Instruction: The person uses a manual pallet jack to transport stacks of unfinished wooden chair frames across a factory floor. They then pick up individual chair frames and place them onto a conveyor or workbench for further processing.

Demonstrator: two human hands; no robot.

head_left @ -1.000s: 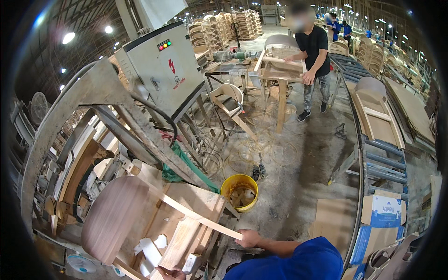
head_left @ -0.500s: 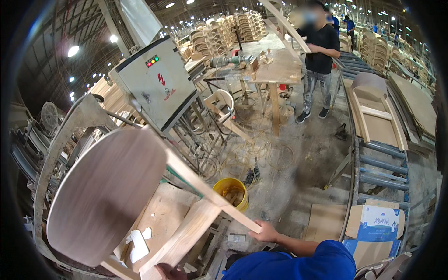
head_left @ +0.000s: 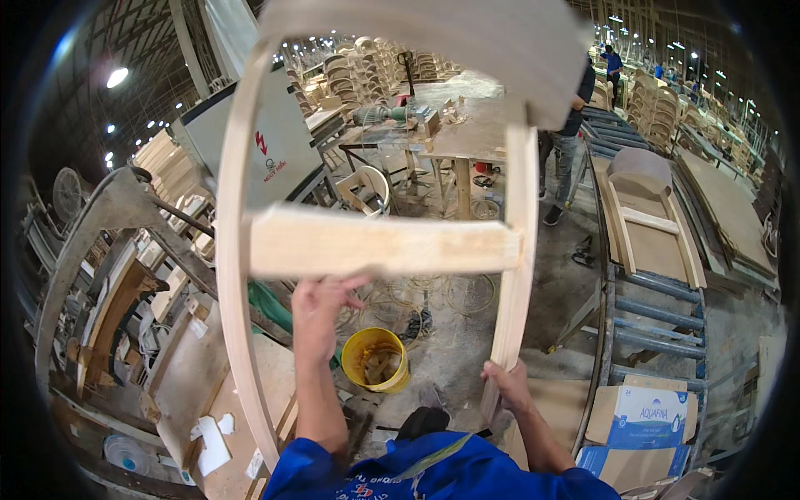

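Two hands raised pale curved wooden chair-back frame (head_left: 375,242) overhead. Left hand (head_left: 321,304) gripped underside of flat cross rail (head_left: 383,243); right hand (head_left: 507,390) closed round lower right upright (head_left: 515,275). Yellow plastic bucket (head_left: 377,360) sat between hands, below. Advisable: firm grip, frame level.

The chair frame (head_left: 375,242) is bare, pale wood, unvarnished and matt; its crossbar shows a rough, sawn grain while the curved side rails look sanded smooth. The bucket (head_left: 377,361) below is yellow plastic with a slight sheen. The floor (head_left: 542,283) is dull grey concrete, dusty. The roller rack (head_left: 658,325) is blue-painted metal. The boxes (head_left: 637,417) are matt cardboard. The sleeves (head_left: 433,471) are blue cloth.
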